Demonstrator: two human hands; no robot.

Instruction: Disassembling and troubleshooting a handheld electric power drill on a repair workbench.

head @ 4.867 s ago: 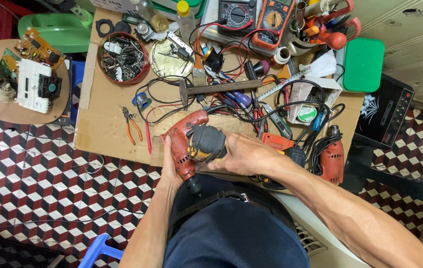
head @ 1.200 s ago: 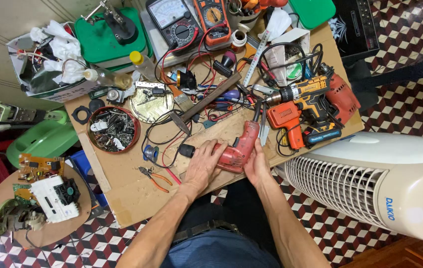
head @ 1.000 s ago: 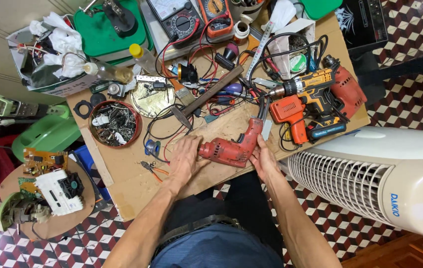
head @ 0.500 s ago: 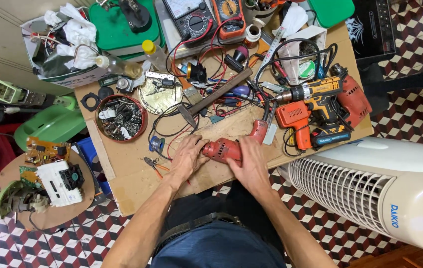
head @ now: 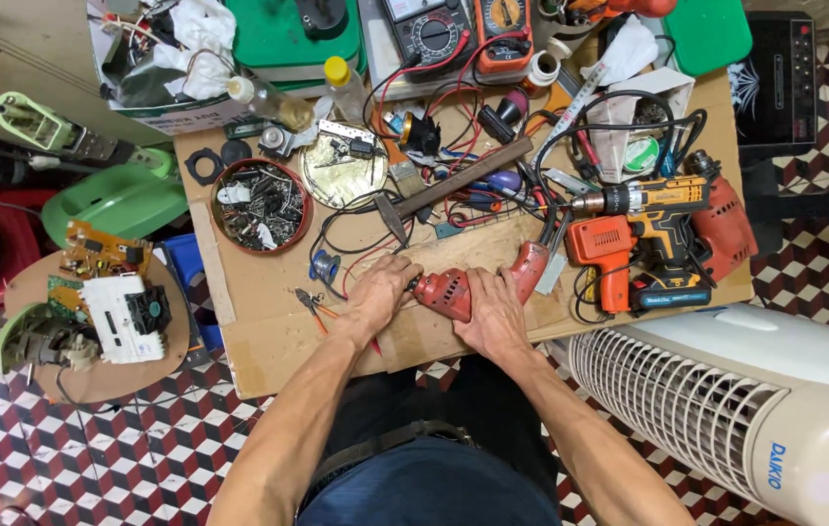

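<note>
A red plastic-bodied electric drill (head: 478, 287) lay on its side at mid-frame on the cluttered wooden workbench (head: 268, 341), the left hand (head: 377, 292) clamped round its nose, the right hand (head: 494, 314) pressing its body, seemingly to steady it.

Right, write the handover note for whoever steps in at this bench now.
Left hand: gripping the front end of the red corded electric drill. Right hand: pressed over its body. The drill lies on its side on the cardboard-topped workbench, near the front edge. Black-headed wooden-handled hammer and round red tin of screws lie behind. Drill casing looks closed; whether anything is done cannot be told.
</note>
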